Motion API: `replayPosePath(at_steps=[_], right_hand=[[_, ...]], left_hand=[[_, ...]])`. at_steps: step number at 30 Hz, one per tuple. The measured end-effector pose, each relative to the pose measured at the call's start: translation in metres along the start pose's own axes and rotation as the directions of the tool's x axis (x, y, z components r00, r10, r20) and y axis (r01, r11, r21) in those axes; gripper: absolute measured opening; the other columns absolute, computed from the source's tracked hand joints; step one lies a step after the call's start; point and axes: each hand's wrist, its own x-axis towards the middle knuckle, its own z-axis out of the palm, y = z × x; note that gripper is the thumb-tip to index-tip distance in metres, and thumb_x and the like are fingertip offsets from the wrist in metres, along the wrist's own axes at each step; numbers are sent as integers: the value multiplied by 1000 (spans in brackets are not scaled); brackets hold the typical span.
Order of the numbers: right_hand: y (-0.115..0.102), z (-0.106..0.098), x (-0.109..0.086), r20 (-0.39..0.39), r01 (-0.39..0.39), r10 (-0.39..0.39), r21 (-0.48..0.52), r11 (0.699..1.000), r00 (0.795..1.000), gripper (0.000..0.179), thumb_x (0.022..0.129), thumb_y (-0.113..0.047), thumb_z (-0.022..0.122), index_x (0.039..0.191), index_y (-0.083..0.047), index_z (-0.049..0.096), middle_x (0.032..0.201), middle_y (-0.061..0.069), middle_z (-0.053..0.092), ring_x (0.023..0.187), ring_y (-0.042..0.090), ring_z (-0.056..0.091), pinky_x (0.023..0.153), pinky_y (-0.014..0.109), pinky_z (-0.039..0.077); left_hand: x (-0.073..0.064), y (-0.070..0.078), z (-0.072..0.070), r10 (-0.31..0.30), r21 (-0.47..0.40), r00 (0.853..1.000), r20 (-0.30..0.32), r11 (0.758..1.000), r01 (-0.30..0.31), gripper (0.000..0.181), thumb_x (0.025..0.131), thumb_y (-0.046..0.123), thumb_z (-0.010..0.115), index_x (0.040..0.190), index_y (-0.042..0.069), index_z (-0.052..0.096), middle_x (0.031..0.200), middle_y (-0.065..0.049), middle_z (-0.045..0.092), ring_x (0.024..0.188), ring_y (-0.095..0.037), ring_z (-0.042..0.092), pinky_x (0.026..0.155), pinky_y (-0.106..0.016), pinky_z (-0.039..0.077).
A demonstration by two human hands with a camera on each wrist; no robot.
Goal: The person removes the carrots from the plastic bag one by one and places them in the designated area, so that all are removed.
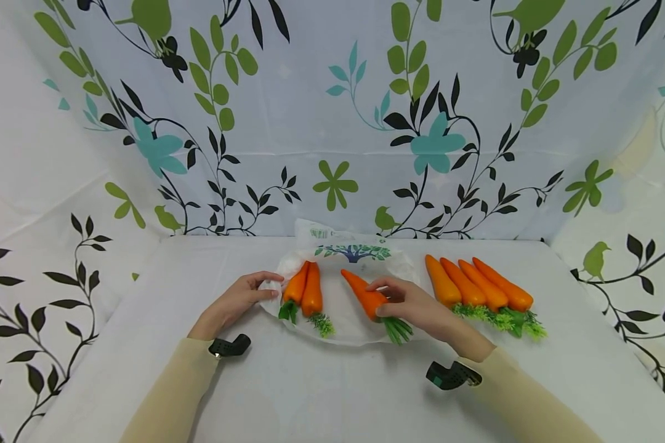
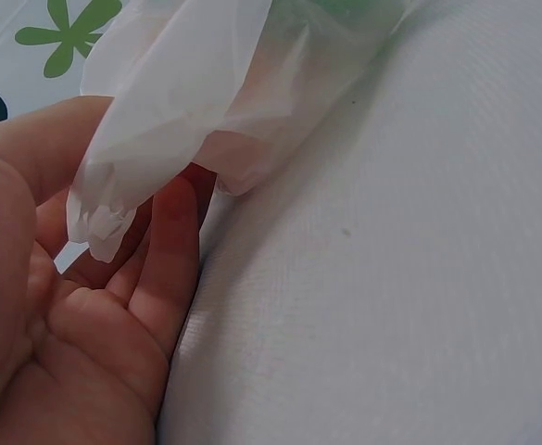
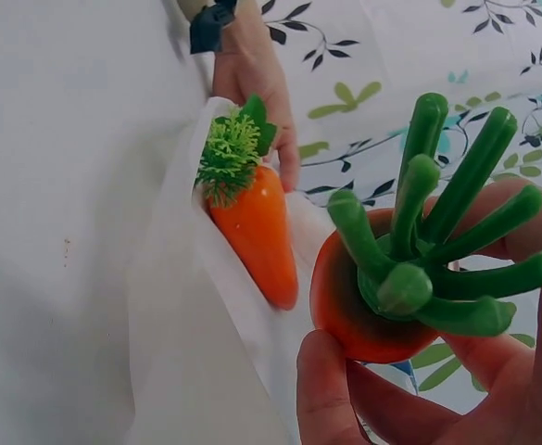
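Note:
In the head view my right hand [image 1: 410, 300] grips an orange toy carrot [image 1: 364, 294] with stubby green stalks [image 3: 437, 232], its tip pointing away to the left. The carrot is over the right part of a white plastic bag [image 1: 340, 323] with a printed tree. At the bag's left edge, my left hand [image 1: 244, 298] pinches the thin plastic [image 2: 173, 120] between thumb and fingers. Two more carrots [image 1: 312, 289] lie side by side on the bag, close to the left hand. The right wrist view shows one of them, a carrot [image 3: 257, 236] with frilly leaves, past the held one.
Several carrots [image 1: 465, 286] lie in a slanted row to the right of the bag, leafy ends toward me. Everything rests on a white-covered table [image 1: 310, 394]. A leaf-patterned cloth [image 1: 288, 123] hangs behind the table.

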Motion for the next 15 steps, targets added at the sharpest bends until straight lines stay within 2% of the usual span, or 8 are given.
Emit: replayPosePath(at_steps=[15], right_hand=[[0,-20,-25,-4,-12,13,18,1000,1000,42,94,-20,66,134,-12,56,141,14,52,127,33,47,107,52,40]], left_hand=[[-2,0,0,-9,14,1000,-16,1000,9,40,92,24,71,130,12,64,154,-12,38,145,-34,20,117,-62,5]])
